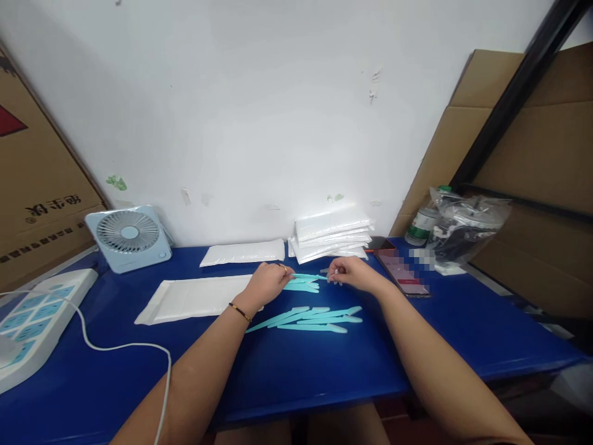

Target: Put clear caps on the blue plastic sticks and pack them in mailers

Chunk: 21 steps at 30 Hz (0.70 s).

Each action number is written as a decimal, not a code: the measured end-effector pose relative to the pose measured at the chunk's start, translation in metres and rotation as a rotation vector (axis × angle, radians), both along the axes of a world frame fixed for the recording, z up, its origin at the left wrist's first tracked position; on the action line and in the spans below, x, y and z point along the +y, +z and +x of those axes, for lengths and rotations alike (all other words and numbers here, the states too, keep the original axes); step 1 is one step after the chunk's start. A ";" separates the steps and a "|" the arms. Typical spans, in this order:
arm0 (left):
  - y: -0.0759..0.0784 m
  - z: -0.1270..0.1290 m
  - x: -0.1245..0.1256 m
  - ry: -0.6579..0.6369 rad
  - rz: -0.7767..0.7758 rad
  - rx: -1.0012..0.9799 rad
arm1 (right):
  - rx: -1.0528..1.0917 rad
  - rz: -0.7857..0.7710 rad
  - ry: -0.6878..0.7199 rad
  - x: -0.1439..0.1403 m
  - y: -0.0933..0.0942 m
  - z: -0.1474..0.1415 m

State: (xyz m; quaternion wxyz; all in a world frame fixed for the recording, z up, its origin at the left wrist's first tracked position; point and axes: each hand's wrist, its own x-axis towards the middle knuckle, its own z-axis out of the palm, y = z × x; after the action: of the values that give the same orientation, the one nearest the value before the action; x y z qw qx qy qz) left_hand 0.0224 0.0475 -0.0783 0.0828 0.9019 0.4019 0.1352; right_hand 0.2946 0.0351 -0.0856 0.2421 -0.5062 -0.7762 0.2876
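Basically, wall [259,111]: white, scuffed, fills the bkgd.
Table [287,383]: blue top, everything below sits on it unless noted.
Boxes: cardboard, one at far L [37,154], one at far R [546,136], w/ a black bar [504,105] slanting in front of the R one.
Power strip [69,315]: L edge, white w/ blue; a white cable [134,344] runs from that side & crosses in front of the L forearm.
Fan [130,232]: lt. blue, tilted back nr wall.
Long pack [194,298]: white, flat, R end partly hidden by L hand & forearm.
Stack [331,230]: white packs, behind hands; short pack [243,252] just L of it.
Clear bag [456,235]: back R, bottle [424,225] beside it.
Phone [401,272]: R of R hand, partly pixelated.
L hand [267,283]: ring on, fingertips pinching L end of held stick.
R hand [349,274]: fingertips pinched at its R end.
Pile [308,319]: teal sticks, loose, nearer the body than both hands.
Bunch [303,287]: more teal sticks, just below held one, by L fingertips.
Held stick [319,277]: teal, roughly level, spanning the gap btwn both hands' fingertips.
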 end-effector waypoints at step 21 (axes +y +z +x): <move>0.029 -0.001 -0.029 0.015 -0.194 0.048 | 0.024 0.029 0.153 -0.025 0.011 -0.044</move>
State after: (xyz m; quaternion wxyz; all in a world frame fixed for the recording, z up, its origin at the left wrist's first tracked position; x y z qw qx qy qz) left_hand 0.0210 0.0181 -0.0493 0.1591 0.8896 0.4216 0.0746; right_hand 0.2503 0.0106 -0.0744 0.2362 -0.4385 -0.8136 0.3000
